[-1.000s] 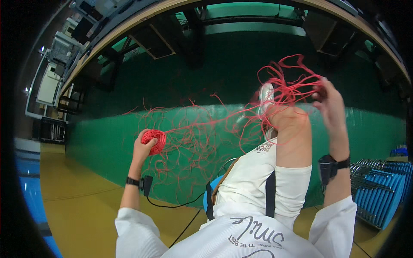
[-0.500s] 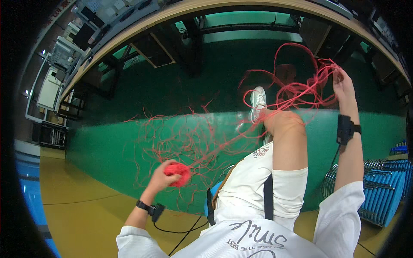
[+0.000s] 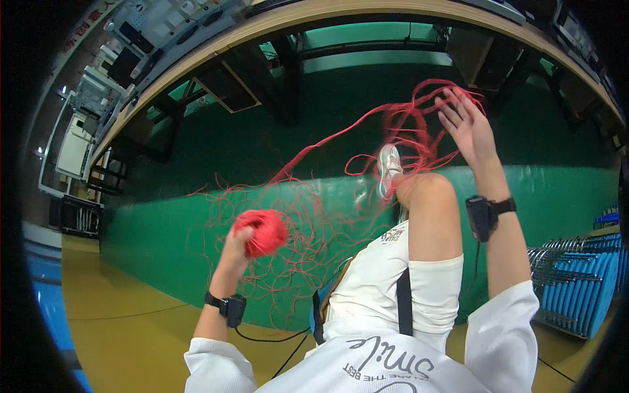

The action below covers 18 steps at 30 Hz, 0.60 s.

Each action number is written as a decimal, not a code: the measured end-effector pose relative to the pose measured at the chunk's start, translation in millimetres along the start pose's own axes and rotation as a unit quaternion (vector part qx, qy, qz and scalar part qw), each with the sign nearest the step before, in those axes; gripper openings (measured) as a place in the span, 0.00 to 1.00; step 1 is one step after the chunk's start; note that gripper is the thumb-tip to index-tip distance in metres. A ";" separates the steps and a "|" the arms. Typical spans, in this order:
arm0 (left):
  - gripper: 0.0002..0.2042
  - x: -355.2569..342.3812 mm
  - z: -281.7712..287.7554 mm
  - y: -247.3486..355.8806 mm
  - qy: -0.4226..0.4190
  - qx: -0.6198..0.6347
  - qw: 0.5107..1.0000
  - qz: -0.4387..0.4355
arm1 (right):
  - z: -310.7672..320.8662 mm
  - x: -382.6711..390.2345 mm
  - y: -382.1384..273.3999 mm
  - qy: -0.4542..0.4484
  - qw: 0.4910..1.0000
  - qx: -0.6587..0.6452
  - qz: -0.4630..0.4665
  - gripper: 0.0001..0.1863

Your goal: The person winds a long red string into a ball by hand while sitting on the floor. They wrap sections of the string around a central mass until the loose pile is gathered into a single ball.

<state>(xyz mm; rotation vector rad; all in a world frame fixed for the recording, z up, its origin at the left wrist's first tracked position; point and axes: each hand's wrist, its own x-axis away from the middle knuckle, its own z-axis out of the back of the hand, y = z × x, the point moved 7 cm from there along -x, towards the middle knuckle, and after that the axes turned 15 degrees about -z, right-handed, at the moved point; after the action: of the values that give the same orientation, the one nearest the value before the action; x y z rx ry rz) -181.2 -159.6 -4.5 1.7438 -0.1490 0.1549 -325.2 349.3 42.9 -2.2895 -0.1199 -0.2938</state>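
Observation:
My left hand [image 3: 237, 247] is closed round a thick wound bundle of red string [image 3: 266, 233], slightly smeared by motion. A taut-looking length of red string [image 3: 321, 145] runs from near the bundle up to the right. It joins loose red loops [image 3: 413, 134] around my raised right hand [image 3: 466, 124]. That hand has its fingers stretched and apart, with strands passing behind and against the fingers. Whether the thumb hooks any strand is hidden. More tangled red string [image 3: 298, 262] is spread over the green floor between my hands.
My bare knee [image 3: 432, 196] and white shoe [image 3: 389, 164] are between the hands, with loops near the shoe. A long wooden-edged bench [image 3: 367, 14] curves across the far side. Blue folding chairs [image 3: 580, 288] lean at the right. A black cable [image 3: 272, 338] runs by my left wrist.
My left hand has moved up and slightly left with the bundle. My right hand has moved left, and its fingers have spread. The connecting string now lies higher, and the loops have shifted left.

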 end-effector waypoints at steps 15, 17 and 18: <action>0.35 131.4 -224.0 44.4 -0.549 0.078 0.832 -0.012 | -68.3 89.1 216.9 -0.104 0.702 0.699 0.091 0.19; 0.32 146.5 -230.7 64.3 -0.608 0.094 0.787 -0.054 | -45.4 74.1 223.5 -0.091 0.735 0.664 0.107 0.16; 0.34 153.3 -231.7 73.7 -0.626 0.104 0.771 -0.062 | -34.7 63.4 225.4 -0.084 0.691 0.714 0.069 0.13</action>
<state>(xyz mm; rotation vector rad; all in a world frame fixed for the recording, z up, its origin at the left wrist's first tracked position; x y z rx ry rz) -49.0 53.4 136.3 1.7943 -1.0111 -1.1736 -229.2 172.0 -81.1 -0.7204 -0.1785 0.1176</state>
